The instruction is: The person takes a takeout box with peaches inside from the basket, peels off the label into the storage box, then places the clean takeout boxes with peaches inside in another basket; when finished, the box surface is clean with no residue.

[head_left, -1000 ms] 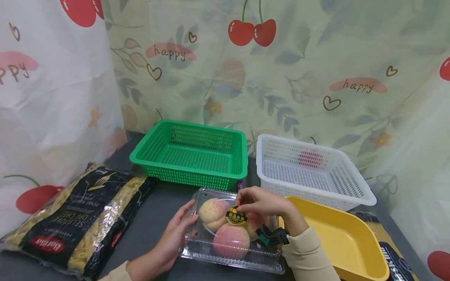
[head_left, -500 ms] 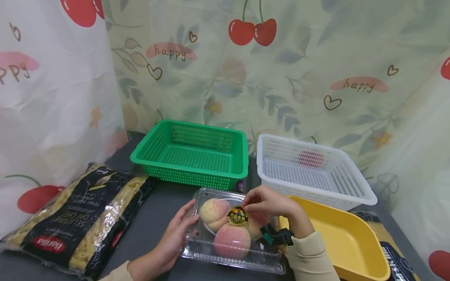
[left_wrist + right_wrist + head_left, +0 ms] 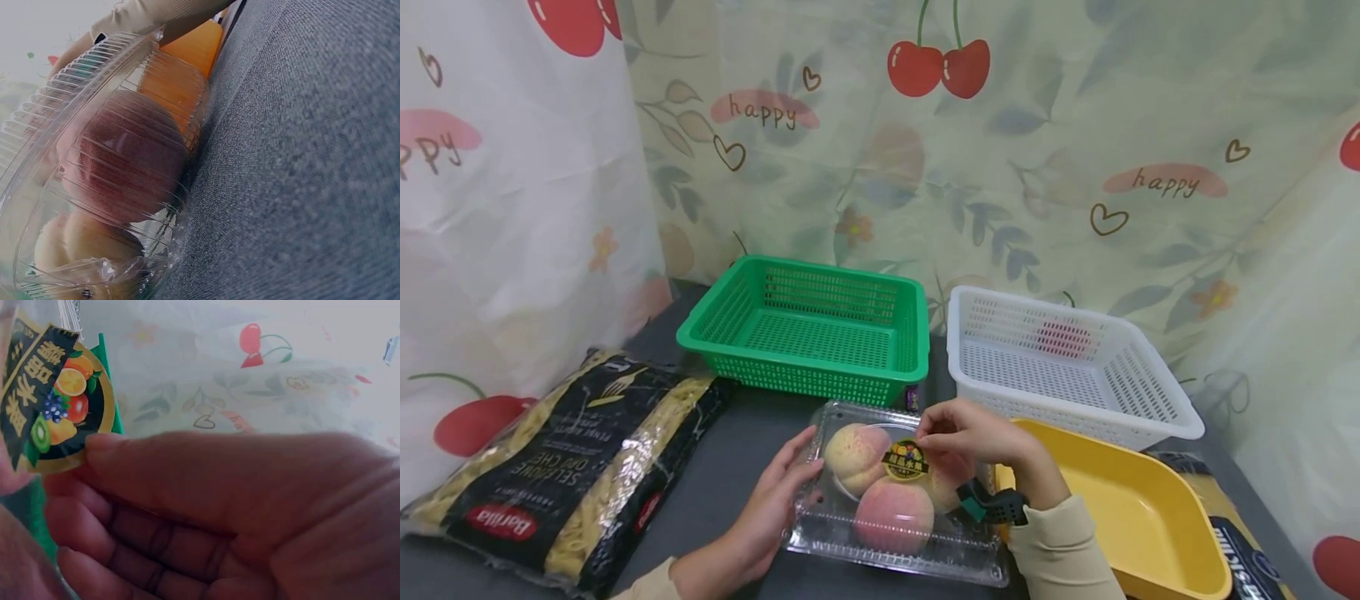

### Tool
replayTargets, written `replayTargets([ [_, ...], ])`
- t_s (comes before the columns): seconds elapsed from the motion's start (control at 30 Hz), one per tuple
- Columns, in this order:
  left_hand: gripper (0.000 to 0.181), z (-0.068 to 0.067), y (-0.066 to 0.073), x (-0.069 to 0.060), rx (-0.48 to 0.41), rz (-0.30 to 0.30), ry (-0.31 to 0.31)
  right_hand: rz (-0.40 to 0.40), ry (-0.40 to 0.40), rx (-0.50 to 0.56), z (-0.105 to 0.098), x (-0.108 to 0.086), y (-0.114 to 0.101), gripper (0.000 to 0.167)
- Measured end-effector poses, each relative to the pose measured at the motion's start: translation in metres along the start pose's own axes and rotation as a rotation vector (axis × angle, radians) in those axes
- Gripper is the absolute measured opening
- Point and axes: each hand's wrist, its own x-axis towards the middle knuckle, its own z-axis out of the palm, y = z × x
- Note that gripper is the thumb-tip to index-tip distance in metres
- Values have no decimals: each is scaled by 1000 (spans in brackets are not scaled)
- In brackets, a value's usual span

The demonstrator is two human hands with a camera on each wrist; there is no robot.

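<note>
In the head view, a clear plastic clamshell box (image 3: 827, 533) with peaches (image 3: 895, 515) inside lies on the dark table. My left hand (image 3: 767, 492) rests against the box's left side, fingers mostly straight, thumb at the lid's edge. My right hand (image 3: 973, 433) is over the lid and pinches the edge of a round black-and-gold fruit sticker (image 3: 905, 461). The right wrist view shows the thumb on the edge of the sticker (image 3: 69, 412), other fingers curled below. The left wrist view shows a peach (image 3: 125, 162) through the box wall; the left hand is not visible there.
A green basket (image 3: 820, 387) and a white basket (image 3: 1037, 408) stand behind the box. To the right is a yellow tray (image 3: 1120, 508), with another package (image 3: 1243, 550) partly hidden beyond it. A pasta bag (image 3: 565, 467) lies at left. A patterned curtain (image 3: 850, 150) hangs behind.
My right hand has shifted slightly right and uncovers more of the sticker, with its fingertips at the sticker's upper right edge. The left hand and the box have stayed in place.
</note>
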Motion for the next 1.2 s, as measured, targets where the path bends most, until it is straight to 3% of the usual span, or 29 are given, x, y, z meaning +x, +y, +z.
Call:
replayTargets([
  [0.6, 63, 0, 2, 0, -11, -18, -15, -91, 1, 74, 1, 1, 1, 12],
  [0.7, 63, 0, 2, 0, -14, -18, -17, -115, 77, 94, -2, 1, 2, 13],
  [0.9, 63, 0, 2, 1, -7, -31, -18, -69, 338, 112, -12, -8, 3, 13],
  [1.0, 62, -1, 2, 1, -1, -33, -8, -53, 362, 107, -15, -11, 4, 15],
  [1.2, 60, -1, 1, 1, 4, -17, -1, -45, 336, 84, -19, -14, 4, 14],
])
